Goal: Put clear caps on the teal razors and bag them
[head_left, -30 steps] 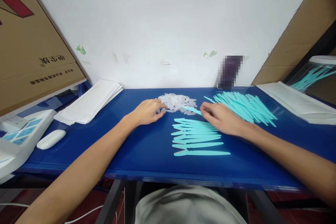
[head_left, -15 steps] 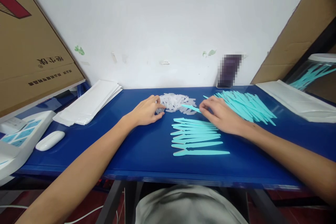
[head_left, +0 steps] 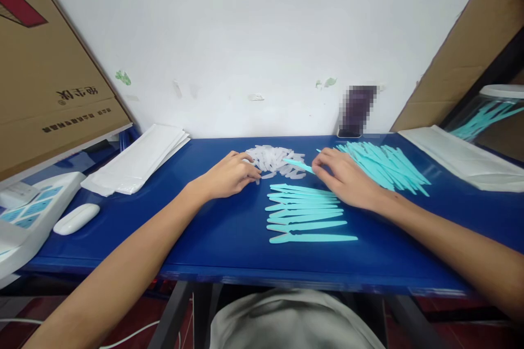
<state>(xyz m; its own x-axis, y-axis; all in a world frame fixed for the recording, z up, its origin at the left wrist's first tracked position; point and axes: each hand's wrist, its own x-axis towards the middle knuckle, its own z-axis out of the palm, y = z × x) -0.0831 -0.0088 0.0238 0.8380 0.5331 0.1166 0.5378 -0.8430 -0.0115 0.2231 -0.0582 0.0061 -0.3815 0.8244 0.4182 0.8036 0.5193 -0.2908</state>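
My right hand [head_left: 341, 174] pinches a turquoise eyebrow razor [head_left: 298, 164], its blade end pointing left toward a pile of small translucent plastic caps [head_left: 274, 159]. At the pile's left edge is my left hand [head_left: 233, 174], its thumb and fingers closed together on a cap that is mostly hidden. Below the hands, a column of several turquoise razors [head_left: 313, 238] lies side by side, blade ends to the left. Behind and right of my right hand spreads a loose heap of more turquoise razors [head_left: 388, 169].
White packets [head_left: 139, 158] lie at left, near a white oval case [head_left: 76, 219] and a white device [head_left: 36, 223]. Cardboard [head_left: 53, 65] stands at left. A phone-like object [head_left: 357, 112], pixelated, leans on the wall. At right are another white packet [head_left: 462, 158] and a clear jar [head_left: 491, 112] of razors.
The fingers of my left hand have closed together at the edge of the cap pile. My right hand stays almost in place with the razor, whose tip has risen slightly.
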